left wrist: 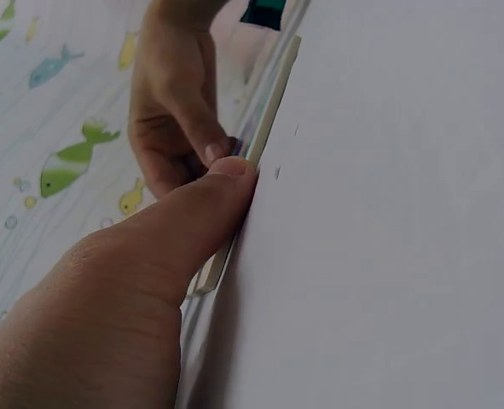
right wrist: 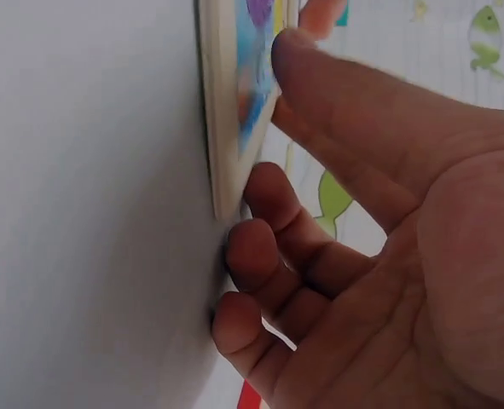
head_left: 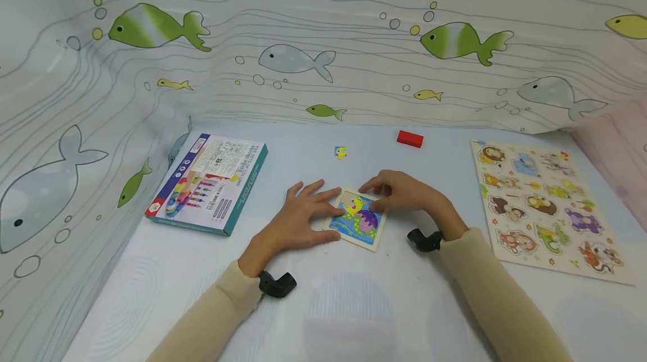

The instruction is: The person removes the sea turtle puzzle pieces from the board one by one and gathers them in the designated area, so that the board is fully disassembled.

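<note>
A small wooden jigsaw puzzle [head_left: 363, 227] with a bright underwater picture lies on the table, its pale frame turned slightly. My left hand [head_left: 305, 219] is spread at its left side; the fingers reach over the picture and the thumb [left wrist: 226, 183] touches the frame's edge. From the right, my right hand [head_left: 404, 191] holds the puzzle near its upper right corner, with the thumb [right wrist: 345, 94] on the face and the index finger at the top rim. Its other fingers bend beside the frame. A loose blue-and-yellow puzzle piece [head_left: 341, 152] lies beyond the board.
A flat toy box [head_left: 217, 177] lies at the left. The red block [head_left: 410, 138] is at the back, right of the loose piece. An animal peg puzzle board [head_left: 546, 205] lies at the right. Behind the table hangs a fish-patterned cloth [head_left: 374, 81].
</note>
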Demonstrator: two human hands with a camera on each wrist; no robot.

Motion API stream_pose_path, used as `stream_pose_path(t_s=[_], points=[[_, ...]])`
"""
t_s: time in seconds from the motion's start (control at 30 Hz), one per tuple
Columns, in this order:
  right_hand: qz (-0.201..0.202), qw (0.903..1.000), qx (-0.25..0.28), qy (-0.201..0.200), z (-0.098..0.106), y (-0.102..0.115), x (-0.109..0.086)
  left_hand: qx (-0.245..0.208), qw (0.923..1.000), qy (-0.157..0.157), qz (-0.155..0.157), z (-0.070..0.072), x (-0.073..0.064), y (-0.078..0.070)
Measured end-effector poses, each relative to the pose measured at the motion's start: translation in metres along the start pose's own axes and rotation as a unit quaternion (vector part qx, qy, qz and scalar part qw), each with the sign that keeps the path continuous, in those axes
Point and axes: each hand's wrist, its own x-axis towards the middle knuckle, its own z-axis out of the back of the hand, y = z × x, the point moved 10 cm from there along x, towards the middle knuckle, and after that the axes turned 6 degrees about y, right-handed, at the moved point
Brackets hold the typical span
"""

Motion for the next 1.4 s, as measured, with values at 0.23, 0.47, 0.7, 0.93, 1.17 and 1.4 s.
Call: stream_pose_path(t_s=[0.23, 0.47, 0.7, 0.93, 1.17, 1.4], points=[[0.007, 0.9996, -0.014, -0.024, -0.006, 0.009, -0.003, -0.003, 0.9999, -0.009, -0.012, 0.0, 0.0, -0.002], [0.038, 0.9979, -0.034, -0.039, -0.006, 0.017, -0.003, -0.008, 0.9996, 0.009, -0.025, -0.001, 0.0, -0.006], [0.084, 0.9941, -0.056, -0.039, -0.011, 0.028, 0.001, 0.0, 0.9992, 0.002, -0.039, 0.0, 0.001, -0.008], [0.095, 0.9933, -0.056, -0.033, -0.018, 0.032, 0.001, 0.009, 0.9991, -0.007, -0.041, 0.001, 0.0, -0.009], [0.108, 0.9915, -0.066, -0.03, -0.018, 0.035, -0.001, 0.026, 0.9989, 0.002, -0.04, -0.001, 0.003, -0.01], [0.093, 0.9939, -0.055, -0.021, -0.019, 0.03, 0.002, 0.057, 0.9974, 0.028, -0.032, -0.007, 0.002, -0.012]])
